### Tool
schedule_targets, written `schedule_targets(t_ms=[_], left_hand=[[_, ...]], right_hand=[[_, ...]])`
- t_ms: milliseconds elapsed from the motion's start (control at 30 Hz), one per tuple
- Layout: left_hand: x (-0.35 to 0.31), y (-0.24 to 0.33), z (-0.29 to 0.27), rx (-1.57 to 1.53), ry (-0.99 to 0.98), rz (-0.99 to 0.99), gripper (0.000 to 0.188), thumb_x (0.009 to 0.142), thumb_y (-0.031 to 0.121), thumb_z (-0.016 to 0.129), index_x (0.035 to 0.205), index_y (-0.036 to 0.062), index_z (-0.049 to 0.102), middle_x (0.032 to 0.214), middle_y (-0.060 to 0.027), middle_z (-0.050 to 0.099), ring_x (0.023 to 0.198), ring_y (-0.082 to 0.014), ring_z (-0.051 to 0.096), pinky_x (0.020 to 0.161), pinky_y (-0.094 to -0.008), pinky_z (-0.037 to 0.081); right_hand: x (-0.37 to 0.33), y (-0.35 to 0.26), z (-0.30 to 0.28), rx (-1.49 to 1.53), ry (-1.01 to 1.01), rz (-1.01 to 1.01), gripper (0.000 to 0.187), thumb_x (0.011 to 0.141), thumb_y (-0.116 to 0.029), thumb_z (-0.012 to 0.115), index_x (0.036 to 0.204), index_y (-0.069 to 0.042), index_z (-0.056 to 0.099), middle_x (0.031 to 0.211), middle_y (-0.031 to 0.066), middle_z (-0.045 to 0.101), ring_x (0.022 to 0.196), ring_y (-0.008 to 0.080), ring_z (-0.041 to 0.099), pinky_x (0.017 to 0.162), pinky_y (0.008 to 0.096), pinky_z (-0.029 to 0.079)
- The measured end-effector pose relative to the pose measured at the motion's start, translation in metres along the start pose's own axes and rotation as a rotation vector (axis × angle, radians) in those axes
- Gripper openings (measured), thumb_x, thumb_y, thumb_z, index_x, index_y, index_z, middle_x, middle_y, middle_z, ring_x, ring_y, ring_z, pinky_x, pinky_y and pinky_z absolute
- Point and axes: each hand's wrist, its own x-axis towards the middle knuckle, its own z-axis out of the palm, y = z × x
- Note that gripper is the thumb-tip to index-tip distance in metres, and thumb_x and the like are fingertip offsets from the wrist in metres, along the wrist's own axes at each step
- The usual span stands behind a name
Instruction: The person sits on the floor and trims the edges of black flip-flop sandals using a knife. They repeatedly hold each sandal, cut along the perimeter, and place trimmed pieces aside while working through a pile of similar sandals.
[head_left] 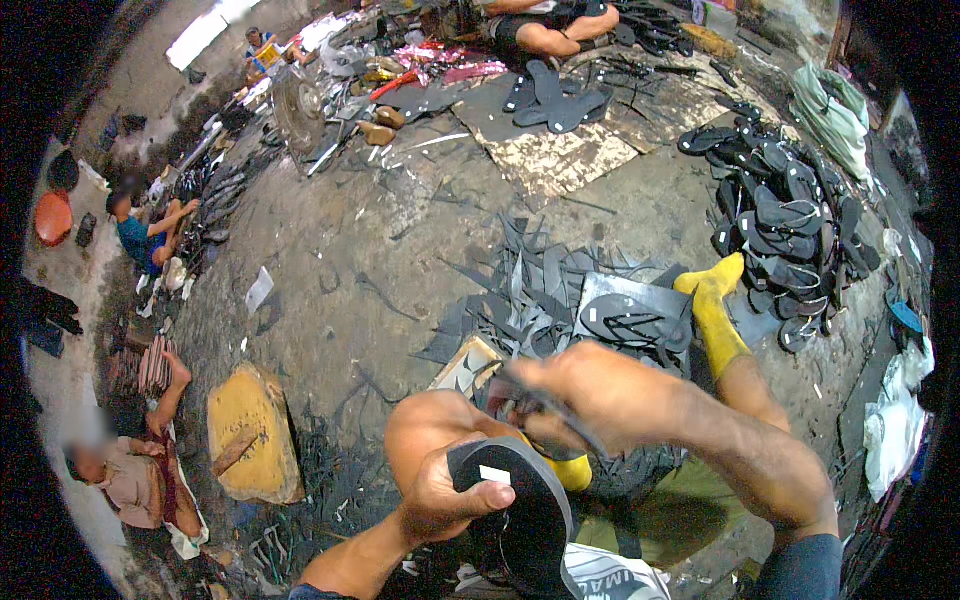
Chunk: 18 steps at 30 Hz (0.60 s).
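My left hand (438,508) grips a black flip-flop sole (532,530) low in the picture, its thumb pressed on the face beside a small white label. A grey edge runs round the sole. Above it, my right hand (590,400) is closed and partly smeared by motion. A dark, narrow curved piece shows beside its fingers; what the fingers hold I cannot make out. Beyond the hands lies a heap of dark rubber offcuts (525,285). A finished-looking flip-flop with black straps (635,325) rests on a grey sheet near my yellow-socked foot (715,285).
A large pile of black flip-flops (790,215) stands at the right. A yellow block (250,435) with a wooden piece on it sits at the left. Several people sit around the floor's edges. More soles (560,100) lie on a worn board (560,160) at the far side.
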Motion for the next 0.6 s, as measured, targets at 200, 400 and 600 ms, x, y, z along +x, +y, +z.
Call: schedule_targets(t_ms=[200,400,600], left_hand=[[0.030,-0.024,0.006,-0.415,-0.028,0.246,0.076,0.090,0.049,0.069,0.142,0.0044,0.036,0.137,-0.0141,0.054,0.124,-0.0265,0.055,0.107,-0.0408,0.041],[0.055,-0.067,0.067,-0.366,-0.042,0.586,0.067,0.094,0.031,0.066,0.147,0.0029,0.038,0.145,-0.0173,0.051,0.123,-0.0360,0.059,0.114,-0.0520,0.036],[0.086,-0.072,0.073,-0.755,0.494,0.333,0.047,0.097,0.047,0.064,0.129,0.0117,0.059,0.120,-0.0039,0.067,0.109,-0.0212,0.066,0.093,-0.0395,0.055]], right_hand=[[-0.034,0.007,0.004,0.607,0.175,0.278,0.030,0.100,-0.032,0.065,0.108,-0.003,0.065,0.082,0.0019,0.067,0.067,0.0064,0.060,0.057,0.0264,0.049],[-0.064,0.017,0.047,1.130,0.913,0.558,0.021,0.102,-0.019,0.062,0.115,-0.007,0.051,0.091,0.0043,0.067,0.068,0.0132,0.069,0.050,0.0252,0.053],[-0.101,0.046,0.136,0.445,0.833,0.433,0.032,0.094,-0.026,0.072,0.114,-0.004,0.061,0.093,0.0132,0.068,0.084,0.0283,0.071,0.075,0.0400,0.055]])
